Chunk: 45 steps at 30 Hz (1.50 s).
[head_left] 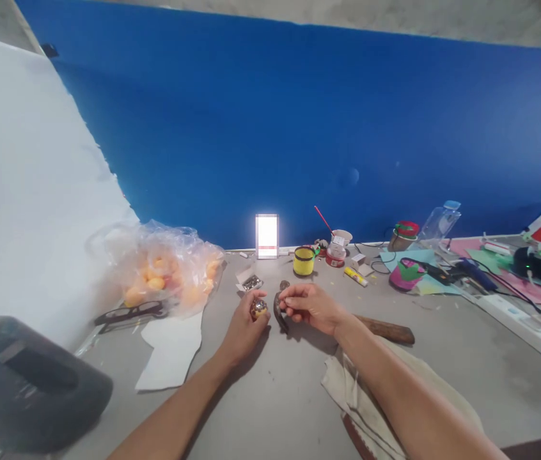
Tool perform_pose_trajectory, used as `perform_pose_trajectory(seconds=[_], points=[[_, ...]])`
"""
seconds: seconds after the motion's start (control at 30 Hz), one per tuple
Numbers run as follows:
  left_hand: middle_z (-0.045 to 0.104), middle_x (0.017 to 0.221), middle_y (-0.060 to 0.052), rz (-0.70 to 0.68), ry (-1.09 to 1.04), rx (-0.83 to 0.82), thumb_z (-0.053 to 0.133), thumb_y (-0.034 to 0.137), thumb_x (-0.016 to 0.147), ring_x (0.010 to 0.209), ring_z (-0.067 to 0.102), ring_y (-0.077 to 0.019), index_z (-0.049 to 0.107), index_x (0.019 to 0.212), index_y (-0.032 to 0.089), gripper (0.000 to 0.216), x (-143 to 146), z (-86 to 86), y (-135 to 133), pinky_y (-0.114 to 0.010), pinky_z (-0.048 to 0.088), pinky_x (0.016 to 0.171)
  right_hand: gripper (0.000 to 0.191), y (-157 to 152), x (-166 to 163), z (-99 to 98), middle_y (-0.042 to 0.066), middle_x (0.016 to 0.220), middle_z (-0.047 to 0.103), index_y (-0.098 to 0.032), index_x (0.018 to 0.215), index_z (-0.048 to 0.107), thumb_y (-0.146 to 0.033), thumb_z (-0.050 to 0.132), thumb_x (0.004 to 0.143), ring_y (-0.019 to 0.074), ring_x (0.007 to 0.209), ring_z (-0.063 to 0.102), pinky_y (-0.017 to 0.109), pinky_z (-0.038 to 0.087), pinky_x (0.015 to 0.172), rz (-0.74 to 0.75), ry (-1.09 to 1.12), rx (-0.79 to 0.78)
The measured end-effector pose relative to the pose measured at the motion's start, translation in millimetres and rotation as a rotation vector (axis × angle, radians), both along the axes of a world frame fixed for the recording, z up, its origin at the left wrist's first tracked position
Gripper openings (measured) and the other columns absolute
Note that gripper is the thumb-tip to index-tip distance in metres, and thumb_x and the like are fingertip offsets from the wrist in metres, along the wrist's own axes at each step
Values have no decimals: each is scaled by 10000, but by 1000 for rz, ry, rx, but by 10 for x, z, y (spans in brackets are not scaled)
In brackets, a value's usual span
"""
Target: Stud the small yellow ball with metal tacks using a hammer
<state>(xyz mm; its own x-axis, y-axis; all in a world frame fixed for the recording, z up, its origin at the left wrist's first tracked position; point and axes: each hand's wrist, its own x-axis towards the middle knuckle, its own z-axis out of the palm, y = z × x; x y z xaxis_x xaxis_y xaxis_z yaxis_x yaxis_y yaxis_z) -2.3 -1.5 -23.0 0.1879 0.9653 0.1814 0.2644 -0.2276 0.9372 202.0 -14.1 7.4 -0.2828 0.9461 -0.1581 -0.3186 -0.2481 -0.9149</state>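
Yellow metal-studded ball, left grip curled round it, right grip pinched together above wood-handled hammer

The visible body of the operator comprises a left forearm and a right forearm, both bare from the lower picture edge to the wrist, each of slim, smooth outline, broadest at the picture edge and tapering evenly to a narrow wrist. Each forearm terminates in a bare hand, the left hand and the right hand, having a gently rounded back, a distinct thumb and slender, jointed fingers with rounded tips. Fingernails and fine surface detail are too small to be resolved.
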Motion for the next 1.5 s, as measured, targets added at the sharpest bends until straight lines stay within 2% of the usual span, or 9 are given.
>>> perform_pose_trajectory(seconds=[0.13, 0.4, 0.6, 0.87, 1.17, 1.3, 1.5], points=[[684, 959, -49, -58, -3, 16, 681, 282, 772, 811, 639, -195, 667, 1174, 192, 412, 17, 20, -38, -331, 538, 781, 380, 30, -8, -53, 54, 783, 735, -145, 835, 737, -321, 956, 579, 100, 611, 619, 184, 427, 503, 18, 38, -17], [700, 1072, -91, -63, -17, 73, 723, 281, 785, 956, 660, -238, 704, 1194, 207, 415, 17, 37, -32, -368, 546, 874, 391, 16, -38, -62, 35, 757, 713, -145, 844, 725, -327, 959, 589, 91, 592, 590, 186, 431, 497, 63, 81, -72], [697, 1122, -98, -90, -3, 120, 745, 276, 784, 1023, 660, -254, 747, 1137, 223, 357, 30, 34, -50, -370, 540, 902, 366, 2, -63, -94, 25, 748, 697, -150, 787, 707, -354, 951, 606, 88, 597, 573, 183, 416, 490, 87, 38, -39], [735, 1044, -96, -55, -36, 29, 743, 281, 797, 954, 676, -247, 709, 1254, 200, 465, 44, 21, -55, -354, 555, 840, 372, -3, -67, -103, 22, 771, 681, -148, 787, 716, -365, 956, 603, 79, 603, 558, 181, 412, 495, 88, 21, -46], [699, 1189, -120, -73, -62, 26, 730, 233, 759, 993, 679, -244, 722, 1196, 184, 440, 38, 6, -37, -337, 555, 823, 360, 2, -70, -93, 17, 752, 683, -153, 780, 719, -339, 960, 588, 79, 587, 555, 175, 412, 485, 67, 19, -54], [716, 1132, -124, -94, -97, -34, 724, 265, 775, 923, 683, -231, 676, 1255, 141, 498, 56, 35, -53, -340, 550, 795, 362, 4, -70, -117, 20, 740, 693, -160, 779, 724, -352, 965, 589, 80, 580, 558, 175, 411, 481, 62, 18, -58], [736, 1076, -116, -82, -70, -34, 752, 311, 770, 852, 666, -215, 685, 1222, 138, 489, 62, 59, -78, -332, 536, 759, 375, 1, -90, -135, 19, 728, 698, -165, 765, 735, -368, 976, 562, 80, 567, 561, 182, 407, 477, 39, 3, -49]])
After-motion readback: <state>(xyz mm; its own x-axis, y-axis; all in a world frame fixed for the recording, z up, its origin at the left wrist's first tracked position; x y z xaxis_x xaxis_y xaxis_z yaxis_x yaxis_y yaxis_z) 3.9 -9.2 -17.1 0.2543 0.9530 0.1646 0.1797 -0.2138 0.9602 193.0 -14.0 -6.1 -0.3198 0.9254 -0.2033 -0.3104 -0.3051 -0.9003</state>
